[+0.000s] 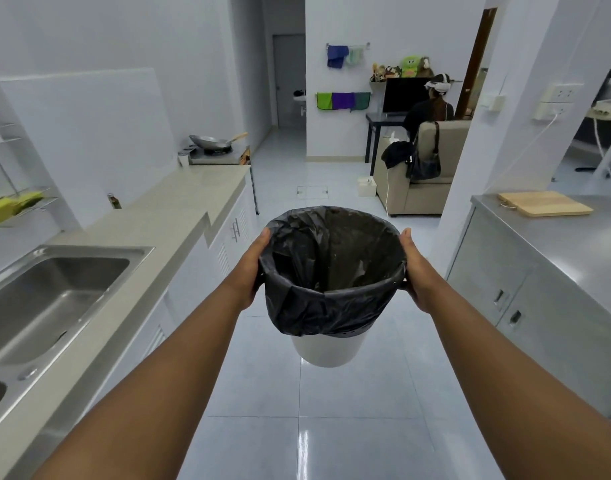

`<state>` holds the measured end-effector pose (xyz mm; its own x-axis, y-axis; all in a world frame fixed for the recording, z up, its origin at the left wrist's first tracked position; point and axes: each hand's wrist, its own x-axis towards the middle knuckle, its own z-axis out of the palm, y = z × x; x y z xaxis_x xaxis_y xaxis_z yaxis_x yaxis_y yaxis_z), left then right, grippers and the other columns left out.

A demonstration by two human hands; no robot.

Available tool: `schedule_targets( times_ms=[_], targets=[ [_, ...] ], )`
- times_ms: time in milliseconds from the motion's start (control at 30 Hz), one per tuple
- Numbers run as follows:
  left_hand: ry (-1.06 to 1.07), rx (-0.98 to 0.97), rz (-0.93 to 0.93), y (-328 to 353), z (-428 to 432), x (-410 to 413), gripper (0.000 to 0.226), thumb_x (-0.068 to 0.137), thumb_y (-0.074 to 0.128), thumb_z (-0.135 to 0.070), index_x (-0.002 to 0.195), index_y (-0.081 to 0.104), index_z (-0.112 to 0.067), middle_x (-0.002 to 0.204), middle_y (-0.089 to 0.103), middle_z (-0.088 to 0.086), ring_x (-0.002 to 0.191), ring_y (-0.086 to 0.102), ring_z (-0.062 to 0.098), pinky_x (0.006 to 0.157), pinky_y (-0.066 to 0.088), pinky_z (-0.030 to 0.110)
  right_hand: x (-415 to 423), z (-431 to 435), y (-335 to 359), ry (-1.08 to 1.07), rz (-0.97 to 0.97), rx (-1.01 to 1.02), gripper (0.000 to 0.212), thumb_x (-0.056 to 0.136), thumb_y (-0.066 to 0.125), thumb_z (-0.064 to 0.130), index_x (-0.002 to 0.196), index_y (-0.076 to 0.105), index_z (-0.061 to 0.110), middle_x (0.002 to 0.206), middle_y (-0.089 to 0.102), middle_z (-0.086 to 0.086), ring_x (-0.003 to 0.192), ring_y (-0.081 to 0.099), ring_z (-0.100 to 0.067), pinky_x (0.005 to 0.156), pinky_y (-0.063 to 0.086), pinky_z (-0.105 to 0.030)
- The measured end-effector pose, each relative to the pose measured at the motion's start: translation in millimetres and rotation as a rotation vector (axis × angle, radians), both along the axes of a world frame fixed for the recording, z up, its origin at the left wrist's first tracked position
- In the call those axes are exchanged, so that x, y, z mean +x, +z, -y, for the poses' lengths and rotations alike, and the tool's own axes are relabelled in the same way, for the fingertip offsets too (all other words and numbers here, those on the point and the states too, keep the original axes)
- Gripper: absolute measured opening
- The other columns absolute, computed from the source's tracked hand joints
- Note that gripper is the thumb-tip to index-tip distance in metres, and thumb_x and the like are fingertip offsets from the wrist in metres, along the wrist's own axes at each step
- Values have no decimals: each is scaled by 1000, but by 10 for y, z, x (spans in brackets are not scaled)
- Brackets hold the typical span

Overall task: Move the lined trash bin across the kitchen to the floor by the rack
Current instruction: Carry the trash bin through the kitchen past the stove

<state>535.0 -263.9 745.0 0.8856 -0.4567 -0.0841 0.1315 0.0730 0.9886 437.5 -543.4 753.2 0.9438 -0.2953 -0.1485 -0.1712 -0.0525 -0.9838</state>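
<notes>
A white trash bin (326, 351) lined with a black bag (318, 306) hangs in the air at the middle of the view, well above the tiled floor. My left hand (252, 268) grips its rim on the left side and my right hand (416, 271) grips the rim on the right. Both arms are stretched out in front of me. The bag looks empty inside. A wire rack (16, 202) holding yellow-green sponges is fixed to the wall at the far left.
A counter (165, 209) with a steel sink (48, 292) runs along the left, with a wok on a stove (214, 143) at its far end. A steel cabinet (553, 271) bearing a wooden cutting board (544, 203) stands on the right. Ahead, a person sits by a beige sofa (421, 181).
</notes>
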Motion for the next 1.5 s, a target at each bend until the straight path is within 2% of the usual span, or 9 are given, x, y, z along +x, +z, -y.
schedule_targets(
  times_ms=[100, 233, 400, 533, 767, 1033, 1167, 1367, 1500],
  targets=[
    [29, 5, -1, -54, 250, 473, 88, 73, 54, -82, 142, 57, -28, 142, 63, 1, 135, 54, 24, 120, 32, 47, 496, 257, -54, 18, 5, 0, 75, 91, 13, 73, 148, 39, 31, 152, 46, -9, 126, 48, -27, 97, 42, -40],
    [65, -33, -22, -67, 643, 1063, 74, 84, 48, -73, 140, 58, -25, 141, 64, 3, 133, 55, 25, 120, 33, 47, 1168, 639, -36, 46, 2, -8, 75, 91, 14, 73, 150, 37, 32, 155, 42, -9, 138, 42, -32, 99, 41, -42],
    [98, 18, 8, 10, 1055, 1793, 87, 72, 53, -82, 141, 58, -28, 141, 63, 2, 134, 55, 25, 119, 33, 48, 1976, 1129, -3, 81, 10, 0, 77, 89, 15, 76, 148, 40, 34, 153, 45, -8, 136, 44, -30, 102, 42, -44],
    [121, 1, 15, -3, 1294, 2335, 80, 80, 48, -78, 141, 57, -28, 142, 63, 2, 134, 54, 25, 119, 34, 48, 2594, 1370, -10, 99, 4, 9, 77, 89, 15, 76, 149, 39, 34, 154, 44, -7, 138, 43, -30, 105, 40, -45],
    [132, 11, -8, -168, 1524, 3468, 81, 76, 52, -81, 138, 60, -31, 139, 65, -1, 132, 56, 24, 119, 33, 49, 3736, 1613, -161, 129, -22, 21, 77, 88, 17, 78, 145, 44, 34, 148, 51, -6, 120, 52, -23, 94, 44, -39],
    [75, -37, -64, -329, 1864, 5153, 88, 70, 54, -84, 140, 59, -29, 141, 64, 1, 134, 54, 25, 121, 31, 49, 5306, 1865, -277, 55, -67, 16, 80, 87, 19, 78, 151, 36, 33, 156, 41, -7, 140, 41, -30, 112, 37, -50],
    [47, -27, -73, -359, 2022, 5933, 88, 70, 55, -84, 139, 60, -30, 140, 64, 0, 134, 54, 23, 121, 30, 49, 6009, 2010, -314, 23, -95, 20, 80, 87, 20, 79, 150, 38, 33, 153, 45, -6, 137, 45, -29, 107, 42, -46],
    [8, -32, -37, -349, 2378, 6863, 74, 83, 46, -77, 141, 57, -32, 142, 63, -1, 134, 54, 22, 120, 32, 48, 6852, 2332, -342, -23, -60, 75, 77, 87, 22, 79, 146, 45, 35, 146, 52, 1, 128, 50, -21, 99, 44, -40],
    [-13, -30, -18, -334, 2709, 7473, 79, 78, 48, -81, 141, 56, -34, 142, 63, -3, 133, 55, 21, 119, 34, 47, 7438, 2668, -320, -41, -63, 65, 80, 86, 22, 80, 149, 41, 34, 151, 48, -2, 132, 49, -25, 96, 45, -38]
  ],
)
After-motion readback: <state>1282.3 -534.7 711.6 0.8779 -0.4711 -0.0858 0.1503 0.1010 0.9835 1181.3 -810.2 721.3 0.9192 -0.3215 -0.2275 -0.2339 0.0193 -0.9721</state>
